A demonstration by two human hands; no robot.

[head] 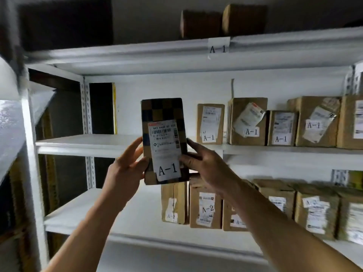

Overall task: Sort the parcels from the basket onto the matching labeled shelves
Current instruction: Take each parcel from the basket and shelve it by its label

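Cardboard parcel (164,141) tagged A-1, gripped upright by the fingers of both the left hand (125,169) and right hand (206,165), isn't shelved yet, though several boxes (248,121) already fill the A-1 shelf (117,143) beyond.

The checkered parcel (164,138), a flat dark box with a white shipping label and an "A-1" sticker, is held upright in front of the middle shelf (88,143), where brown A-1 parcels (248,121) stand in a row at the right.
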